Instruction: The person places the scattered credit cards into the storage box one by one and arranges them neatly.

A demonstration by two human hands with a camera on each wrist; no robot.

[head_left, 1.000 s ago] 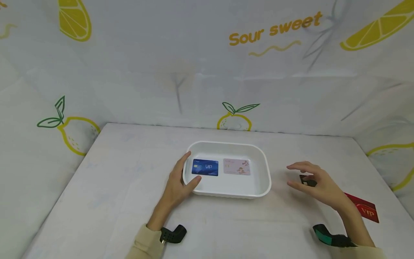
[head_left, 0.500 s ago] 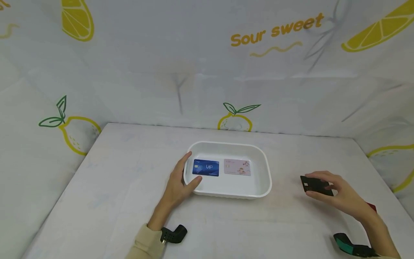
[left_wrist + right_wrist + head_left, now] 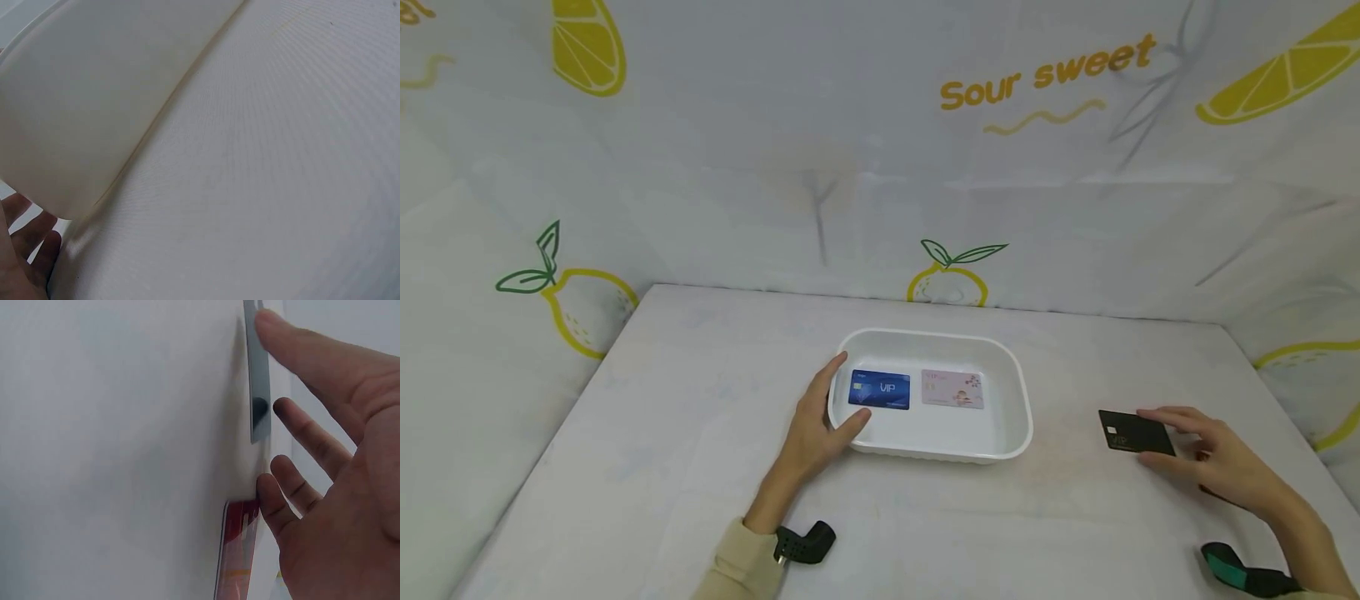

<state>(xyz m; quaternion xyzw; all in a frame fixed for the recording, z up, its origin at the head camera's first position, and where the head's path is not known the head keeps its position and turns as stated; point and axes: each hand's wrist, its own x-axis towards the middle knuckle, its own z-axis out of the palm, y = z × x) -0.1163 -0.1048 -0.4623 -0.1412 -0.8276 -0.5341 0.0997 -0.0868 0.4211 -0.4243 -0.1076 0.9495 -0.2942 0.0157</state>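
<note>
In the head view, my left hand [image 3: 816,425] holds the left end of a white plastic tray [image 3: 930,435], with the thumb over its near rim. A blue VIP card [image 3: 880,390] and a pink VIP card [image 3: 952,389] lie side by side inside it. To the right of the tray, a black VIP card [image 3: 1129,431] lies on the table. My right hand [image 3: 1221,458] reaches over its right end, thumb and a finger spread at the card's two long edges. Beneath that hand a red card [image 3: 239,531] shows in the right wrist view; the head view mostly hides it.
A white cloth covers the table [image 3: 685,400], and its far edge meets a white backdrop [image 3: 737,167] printed with lemons. Each wrist wears a dark strap mount [image 3: 805,543]. White table surface lies between the tray and the black card.
My right hand has moved right and toward me, uncovering most of the black card and covering the red one. The black card stays in place. My left hand keeps its hold on the tray.
</note>
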